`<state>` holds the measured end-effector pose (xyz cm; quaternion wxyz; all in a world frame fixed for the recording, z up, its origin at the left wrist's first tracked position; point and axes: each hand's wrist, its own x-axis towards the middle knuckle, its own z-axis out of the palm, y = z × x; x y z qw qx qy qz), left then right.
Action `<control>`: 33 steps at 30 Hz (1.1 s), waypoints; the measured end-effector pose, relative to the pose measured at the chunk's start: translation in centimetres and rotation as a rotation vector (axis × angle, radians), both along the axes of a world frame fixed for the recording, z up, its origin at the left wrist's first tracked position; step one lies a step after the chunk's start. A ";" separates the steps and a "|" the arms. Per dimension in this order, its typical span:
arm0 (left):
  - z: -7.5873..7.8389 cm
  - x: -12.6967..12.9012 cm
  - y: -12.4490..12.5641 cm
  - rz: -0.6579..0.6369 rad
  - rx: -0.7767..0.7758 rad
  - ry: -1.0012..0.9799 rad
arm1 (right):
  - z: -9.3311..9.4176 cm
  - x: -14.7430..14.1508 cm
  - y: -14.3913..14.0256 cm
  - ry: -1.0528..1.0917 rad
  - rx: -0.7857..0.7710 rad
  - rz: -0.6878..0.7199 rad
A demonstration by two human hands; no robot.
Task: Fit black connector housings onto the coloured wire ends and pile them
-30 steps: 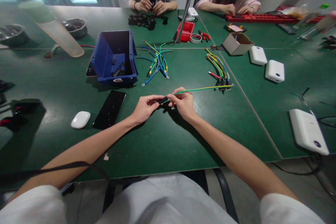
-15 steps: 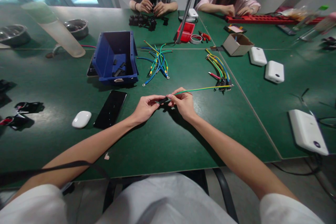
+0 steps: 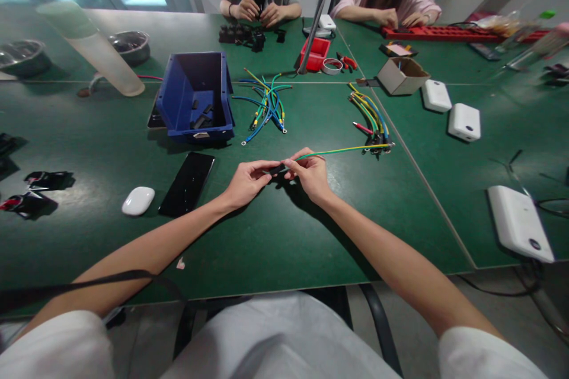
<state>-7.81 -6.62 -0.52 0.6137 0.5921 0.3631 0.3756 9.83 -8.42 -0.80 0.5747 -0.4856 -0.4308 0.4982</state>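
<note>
Both grips pinch one small black sleeve (image 3: 276,170) on thin yellow-green wire (image 3: 342,150).

A blue bin (image 3: 195,95) stands beside a black phone (image 3: 186,183).

Near table (image 3: 275,249): bare green surface around both forearms, open passage.
Left: phone (image 3: 186,183), mouse (image 3: 138,201).
Far left: blue bin (image 3: 195,98).
Far: loose wires (image 3: 265,105).
Far right: wire bundle (image 3: 371,115), white boxes (image 3: 463,121).
</note>
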 end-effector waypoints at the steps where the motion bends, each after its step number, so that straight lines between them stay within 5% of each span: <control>1: 0.0 0.0 0.0 0.000 0.006 0.006 | 0.0 0.0 0.0 -0.008 -0.002 0.000; 33: -0.3 0.0 0.1 -0.017 0.020 0.017 | -0.2 0.4 0.3 -0.030 -0.002 0.067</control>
